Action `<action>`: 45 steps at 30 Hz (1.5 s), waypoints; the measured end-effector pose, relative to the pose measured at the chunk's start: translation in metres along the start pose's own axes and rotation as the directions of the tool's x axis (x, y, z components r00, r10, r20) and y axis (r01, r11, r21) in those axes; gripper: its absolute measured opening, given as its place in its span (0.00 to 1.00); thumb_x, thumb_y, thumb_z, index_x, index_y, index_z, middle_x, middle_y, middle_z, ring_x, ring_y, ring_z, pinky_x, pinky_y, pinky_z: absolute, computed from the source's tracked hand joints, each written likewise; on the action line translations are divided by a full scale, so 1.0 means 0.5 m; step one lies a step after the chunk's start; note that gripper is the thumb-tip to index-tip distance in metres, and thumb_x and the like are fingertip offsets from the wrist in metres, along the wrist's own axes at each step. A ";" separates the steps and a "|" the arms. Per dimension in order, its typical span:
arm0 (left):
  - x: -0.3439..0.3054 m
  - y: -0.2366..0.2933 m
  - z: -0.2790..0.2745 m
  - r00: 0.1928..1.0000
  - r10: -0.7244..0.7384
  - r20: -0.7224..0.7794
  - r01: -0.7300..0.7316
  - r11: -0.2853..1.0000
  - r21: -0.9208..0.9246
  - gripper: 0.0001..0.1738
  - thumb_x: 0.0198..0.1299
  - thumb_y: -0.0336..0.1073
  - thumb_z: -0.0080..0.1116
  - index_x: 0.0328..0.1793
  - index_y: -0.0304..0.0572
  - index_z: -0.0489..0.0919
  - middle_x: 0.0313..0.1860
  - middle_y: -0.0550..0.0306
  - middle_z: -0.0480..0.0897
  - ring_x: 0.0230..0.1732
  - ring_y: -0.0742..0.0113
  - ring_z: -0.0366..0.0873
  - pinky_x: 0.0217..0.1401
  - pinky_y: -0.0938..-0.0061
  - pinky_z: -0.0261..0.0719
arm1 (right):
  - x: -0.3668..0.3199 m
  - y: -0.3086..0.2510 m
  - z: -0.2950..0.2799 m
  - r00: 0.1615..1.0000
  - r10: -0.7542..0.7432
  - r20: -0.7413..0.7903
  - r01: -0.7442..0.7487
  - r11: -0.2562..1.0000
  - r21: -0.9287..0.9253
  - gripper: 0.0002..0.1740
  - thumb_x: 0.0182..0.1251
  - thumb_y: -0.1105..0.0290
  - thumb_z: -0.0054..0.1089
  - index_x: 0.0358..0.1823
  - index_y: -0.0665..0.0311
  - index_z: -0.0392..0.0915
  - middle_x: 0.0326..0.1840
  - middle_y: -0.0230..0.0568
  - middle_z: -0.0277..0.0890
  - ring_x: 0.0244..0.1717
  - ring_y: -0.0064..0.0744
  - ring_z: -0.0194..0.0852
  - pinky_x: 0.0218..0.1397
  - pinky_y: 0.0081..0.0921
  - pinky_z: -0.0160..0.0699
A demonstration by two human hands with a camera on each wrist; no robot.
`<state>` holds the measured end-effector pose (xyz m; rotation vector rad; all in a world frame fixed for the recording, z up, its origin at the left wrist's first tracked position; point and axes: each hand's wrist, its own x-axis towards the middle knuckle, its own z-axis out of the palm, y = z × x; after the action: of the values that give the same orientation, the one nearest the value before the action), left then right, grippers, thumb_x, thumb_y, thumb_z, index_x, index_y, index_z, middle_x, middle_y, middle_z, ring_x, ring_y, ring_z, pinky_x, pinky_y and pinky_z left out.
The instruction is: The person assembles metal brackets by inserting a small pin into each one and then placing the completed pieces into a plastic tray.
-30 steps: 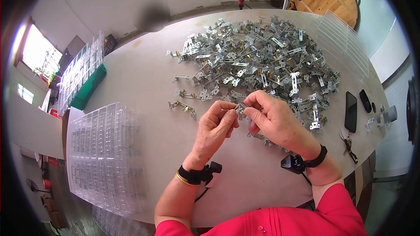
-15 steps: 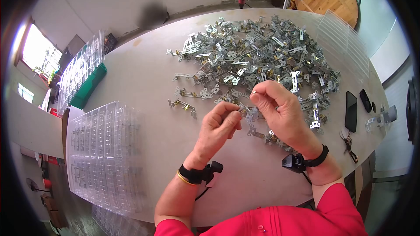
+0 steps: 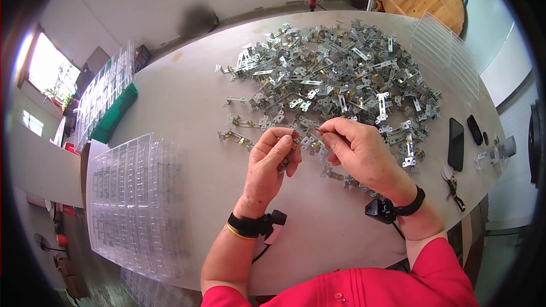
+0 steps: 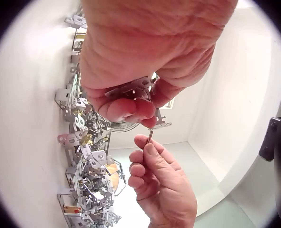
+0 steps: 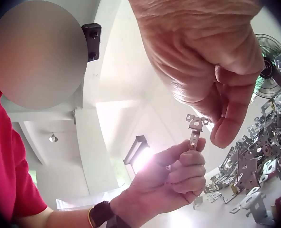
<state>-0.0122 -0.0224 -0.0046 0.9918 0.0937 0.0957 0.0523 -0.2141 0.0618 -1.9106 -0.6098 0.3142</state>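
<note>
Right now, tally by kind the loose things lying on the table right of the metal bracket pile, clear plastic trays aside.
Flat black rectangular phone: 1
Long black case-like object: 1
Small black oval piece: 1
Clear plastic bottle: 1
Dark-handled metal hand tool: 1
Total: 5

Head view downward, wrists close-up.
</note>
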 end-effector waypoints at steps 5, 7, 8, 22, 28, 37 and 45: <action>-0.002 -0.001 0.003 0.999 0.039 0.017 -0.040 0.997 0.072 0.10 0.77 0.39 0.54 0.54 0.41 0.78 0.30 0.57 0.81 0.24 0.75 0.70 0.26 0.81 0.67 | 0.001 0.004 0.000 1.000 -0.015 0.006 0.015 1.000 -0.024 0.07 0.75 0.74 0.58 0.47 0.71 0.80 0.32 0.46 0.83 0.25 0.31 0.84 0.30 0.27 0.79; -0.002 -0.003 0.000 0.997 0.062 0.035 -0.065 0.993 0.100 0.10 0.77 0.38 0.54 0.54 0.41 0.78 0.30 0.57 0.81 0.25 0.75 0.71 0.27 0.81 0.67 | 0.001 0.002 -0.001 1.000 -0.010 0.008 0.011 0.999 -0.041 0.07 0.75 0.74 0.58 0.46 0.71 0.80 0.31 0.46 0.83 0.26 0.31 0.85 0.30 0.28 0.80; -0.001 -0.004 -0.002 0.995 0.084 0.051 -0.090 0.988 0.127 0.10 0.77 0.38 0.54 0.55 0.40 0.78 0.30 0.58 0.81 0.25 0.76 0.71 0.27 0.81 0.67 | 0.001 0.003 -0.001 1.000 -0.010 0.007 0.011 0.999 -0.041 0.07 0.75 0.74 0.58 0.46 0.71 0.80 0.31 0.46 0.83 0.26 0.31 0.85 0.30 0.28 0.80; -0.003 -0.001 -0.007 0.990 0.129 0.064 -0.141 0.962 0.235 0.11 0.76 0.38 0.56 0.55 0.39 0.78 0.31 0.59 0.81 0.26 0.77 0.71 0.29 0.82 0.66 | -0.002 0.000 -0.004 0.999 0.000 0.048 0.000 1.000 0.006 0.10 0.76 0.77 0.50 0.55 0.70 0.73 0.30 0.44 0.83 0.29 0.32 0.86 0.33 0.28 0.82; -0.005 0.001 -0.007 0.988 0.127 0.083 -0.144 0.958 0.249 0.11 0.76 0.39 0.57 0.55 0.39 0.78 0.32 0.58 0.81 0.27 0.77 0.71 0.29 0.82 0.65 | -0.003 -0.004 -0.008 0.999 -0.003 0.052 0.003 1.000 -0.008 0.10 0.76 0.77 0.50 0.55 0.69 0.73 0.31 0.43 0.83 0.29 0.32 0.87 0.33 0.28 0.83; -0.005 0.003 -0.007 0.989 0.123 0.082 -0.137 0.969 0.206 0.10 0.77 0.37 0.55 0.55 0.39 0.78 0.31 0.59 0.81 0.27 0.78 0.70 0.29 0.82 0.66 | -0.005 -0.008 -0.008 0.995 0.053 0.081 -0.062 0.992 0.113 0.11 0.76 0.77 0.50 0.55 0.69 0.73 0.31 0.41 0.83 0.29 0.28 0.86 0.33 0.27 0.84; -0.003 0.005 -0.005 0.996 0.028 0.088 -0.034 0.997 0.075 0.10 0.78 0.37 0.53 0.53 0.39 0.78 0.30 0.60 0.79 0.26 0.78 0.70 0.27 0.82 0.65 | -0.005 -0.011 -0.012 0.995 0.068 0.078 -0.075 0.993 0.089 0.12 0.75 0.77 0.50 0.56 0.71 0.73 0.32 0.40 0.82 0.29 0.26 0.86 0.33 0.25 0.85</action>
<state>-0.0143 -0.0189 -0.0037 1.0726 0.0018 0.0776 0.0514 -0.2183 0.0689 -1.8411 -0.5674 0.4540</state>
